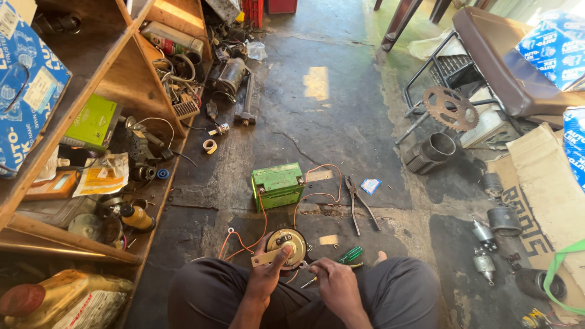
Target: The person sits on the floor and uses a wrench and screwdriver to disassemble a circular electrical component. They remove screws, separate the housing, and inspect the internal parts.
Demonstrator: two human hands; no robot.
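Several shelves of wooden racking (91, 79) fill the left edge as I look down, crowded with boxes, coiled wire and small parts I cannot identify; a yellowish oil jug (64, 298) at the bottom corner is cut off by the frame. On the concrete floor (317, 122) sits a green battery (278, 184), with orange wires (262, 225) trailing from it toward my lap. My left hand (268, 274) grasps a round horn (286, 247) by its metal bracket, thumb across the bracket, held just above my knees. My right hand (336, 283) is closed around a green-handled screwdriver (347, 256) — its tip points toward the horn's edge, but whether it touches I cannot tell. Just beyond lie pliers (359, 204), jaws open, beside the battery. Further right, a rusty sprocket (451, 108) leans against a metal frame, and small cylindrical motor parts (484, 234) lie near cardboard, partly cut off.
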